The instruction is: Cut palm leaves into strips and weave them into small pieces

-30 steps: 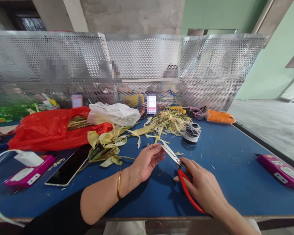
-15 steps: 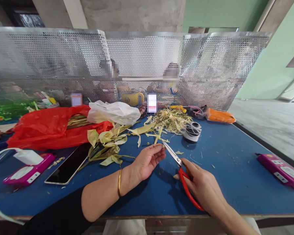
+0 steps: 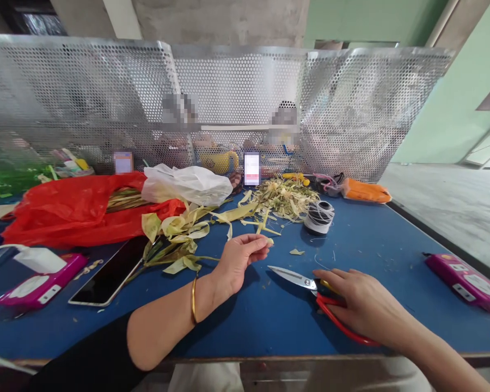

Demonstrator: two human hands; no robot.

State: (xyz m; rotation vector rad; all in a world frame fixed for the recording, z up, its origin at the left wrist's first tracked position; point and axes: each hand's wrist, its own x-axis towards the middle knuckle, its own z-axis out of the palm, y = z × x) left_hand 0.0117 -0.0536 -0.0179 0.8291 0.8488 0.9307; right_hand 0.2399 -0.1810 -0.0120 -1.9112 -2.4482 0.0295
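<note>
My left hand [image 3: 243, 256] is closed in a pinch above the middle of the table, with a small pale-green bit of plant strip [image 3: 270, 241] showing at the fingertips. My right hand [image 3: 359, 299] is on the red handles of a pair of scissors [image 3: 293, 276], low over the tabletop, with the closed blades pointing left. Just beyond my left fingertips lie narrow yellow-green strips [image 3: 263, 222], crossing one another. Wide dried leaves [image 3: 183, 247] lie left of my left hand. A spool of grey-white thread [image 3: 319, 218] stands beyond my right hand.
Leaf scraps [image 3: 286, 197] are heaped at the back. On the left are a red plastic bag [image 3: 65, 209], a white bag [image 3: 188, 184], a phone [image 3: 110, 275] and a purple power strip [image 3: 44, 280]. Another purple one [image 3: 465, 280] lies right. A perforated metal screen [image 3: 237, 81] stands behind.
My right hand has moved right and down with the scissors, whose blades have left my left fingertips. My left hand stays pinched, moved slightly left and up.
</note>
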